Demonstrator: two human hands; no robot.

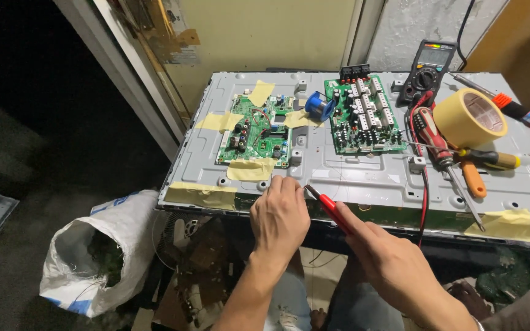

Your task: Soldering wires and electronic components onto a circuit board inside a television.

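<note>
My left hand [280, 217] is curled at the near edge of a grey metal panel [351, 168], its fingertips pinching something small that I cannot make out. My right hand [387, 260] grips a red-handled tool [331, 209], whose metal tip meets the left fingertips at the panel's edge. A green circuit board [256, 132] is held to the panel with yellow tape strips just beyond the left hand. A second, larger green circuit board [363, 116] lies further right.
A blue solder spool [320, 105], a multimeter [427, 70] with red leads, a roll of yellow tape [468, 116] and several screwdrivers [461, 160] lie on the panel's right half. A white sack [102, 251] sits on the floor at left. A wall stands behind.
</note>
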